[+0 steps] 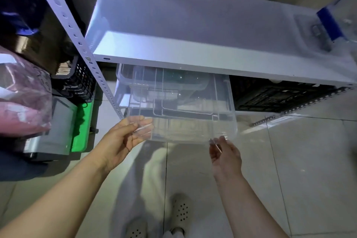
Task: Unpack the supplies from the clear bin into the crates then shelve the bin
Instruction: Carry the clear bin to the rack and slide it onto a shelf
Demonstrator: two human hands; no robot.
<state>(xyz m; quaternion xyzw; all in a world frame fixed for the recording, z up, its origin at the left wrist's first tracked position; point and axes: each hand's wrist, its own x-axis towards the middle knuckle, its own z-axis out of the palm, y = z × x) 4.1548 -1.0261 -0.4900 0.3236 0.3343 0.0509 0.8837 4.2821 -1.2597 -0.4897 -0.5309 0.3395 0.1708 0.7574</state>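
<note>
Bin (179,106) mid-frame, half under shelf (193,58); left hand (123,139) and right hand (225,153) grip near corners. Risk: rim catches shelf edge, slips.

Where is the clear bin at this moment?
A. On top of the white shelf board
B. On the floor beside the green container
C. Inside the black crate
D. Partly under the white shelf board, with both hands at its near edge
D: the clear bin sits partly under the white shelf board, with the left hand and right hand at its near corners.
</note>
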